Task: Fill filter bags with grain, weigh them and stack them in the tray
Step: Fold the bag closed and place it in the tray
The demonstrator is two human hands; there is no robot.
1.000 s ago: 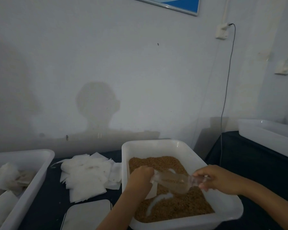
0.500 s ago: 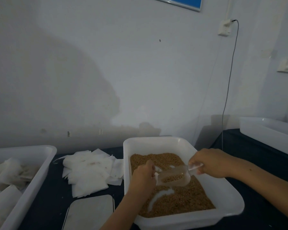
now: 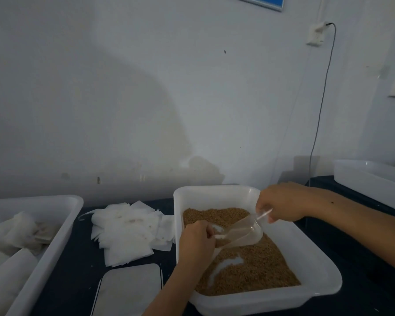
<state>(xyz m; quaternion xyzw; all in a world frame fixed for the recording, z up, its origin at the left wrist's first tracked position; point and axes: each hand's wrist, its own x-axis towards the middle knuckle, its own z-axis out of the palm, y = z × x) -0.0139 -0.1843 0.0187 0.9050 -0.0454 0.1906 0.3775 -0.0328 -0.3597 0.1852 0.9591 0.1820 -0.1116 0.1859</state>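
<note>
Over the grain bin (image 3: 310, 265), the right hand (image 3: 281, 202) pinches the handle of a clear scoop (image 3: 242, 233), tipped mouth-down toward the left hand (image 3: 196, 239). Left fingers are curled round the mouth of a filter bag (image 3: 216, 238), mostly hidden behind them. Grain (image 3: 255, 270) lies just below both hands. Risk: tip too fast or miss the narrow mouth and grain spills past; a slack pinch lets the bag fold shut. Spare bags (image 3: 126, 236) lie left of the fingers, the scale (image 3: 130, 288) nearer.

Brown grain (image 3: 249, 270) fills a white tub (image 3: 317, 265); white bags (image 3: 126, 233) on dark table (image 3: 78, 265).
</note>
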